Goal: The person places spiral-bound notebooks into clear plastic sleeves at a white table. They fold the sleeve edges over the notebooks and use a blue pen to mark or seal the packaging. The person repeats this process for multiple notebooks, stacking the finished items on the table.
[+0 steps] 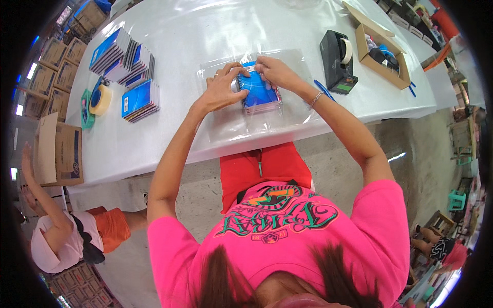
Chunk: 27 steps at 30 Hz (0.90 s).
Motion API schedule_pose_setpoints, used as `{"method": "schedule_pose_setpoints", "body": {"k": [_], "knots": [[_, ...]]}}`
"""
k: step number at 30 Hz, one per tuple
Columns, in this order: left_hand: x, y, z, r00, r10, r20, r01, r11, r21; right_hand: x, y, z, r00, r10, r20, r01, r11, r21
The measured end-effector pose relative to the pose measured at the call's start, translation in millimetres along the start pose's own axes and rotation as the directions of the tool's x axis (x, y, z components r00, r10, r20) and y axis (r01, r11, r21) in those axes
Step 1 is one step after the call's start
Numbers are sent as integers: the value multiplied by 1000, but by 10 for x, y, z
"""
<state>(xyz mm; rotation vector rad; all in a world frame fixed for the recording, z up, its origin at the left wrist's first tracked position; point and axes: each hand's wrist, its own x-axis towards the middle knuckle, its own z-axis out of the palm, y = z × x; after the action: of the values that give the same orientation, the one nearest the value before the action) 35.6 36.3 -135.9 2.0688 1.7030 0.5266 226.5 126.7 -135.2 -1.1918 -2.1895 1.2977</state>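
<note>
A small stack of blue spiral notebooks (261,95) lies inside a clear plastic bag (257,120) on the white table (169,138). My left hand (222,88) grips the stack's left edge at the spiral side. My right hand (275,71) pinches the bag's top edge just above the notebooks. A bracelet sits on my right wrist. Both forearms reach up from the lower edge of the picture.
Piles of blue notebooks (126,59) and a smaller stack (139,100) lie at the left, beside a tape roll on a green holder (98,100). A black tape dispenser (338,61), a blue pen (324,90) and an open cardboard box (382,49) stand right. Another person (67,231) sits lower left.
</note>
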Motion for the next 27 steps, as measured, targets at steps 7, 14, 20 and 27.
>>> {"method": "schedule_pose_setpoints", "body": {"k": [7, 14, 20, 27], "knots": [[4, -115, 234, 994, 60, -86, -68, 994, -89, 56, 63, -12, 999, 2, 39, -14, 949, 315], [63, -137, 299, 998, 67, -18, -68, 992, -109, 55, -115, 58, 997, 75, -24, -75, 997, -8], [55, -130, 279, 999, 15, 32, -10, 989, -146, 93, -240, 96, 989, 137, 49, -127, 977, -171], [80, -24, 151, 997, 4, 80, 2, 997, -72, 200, -54, -431, 913, -108, 394, 253, 907, -337]]}}
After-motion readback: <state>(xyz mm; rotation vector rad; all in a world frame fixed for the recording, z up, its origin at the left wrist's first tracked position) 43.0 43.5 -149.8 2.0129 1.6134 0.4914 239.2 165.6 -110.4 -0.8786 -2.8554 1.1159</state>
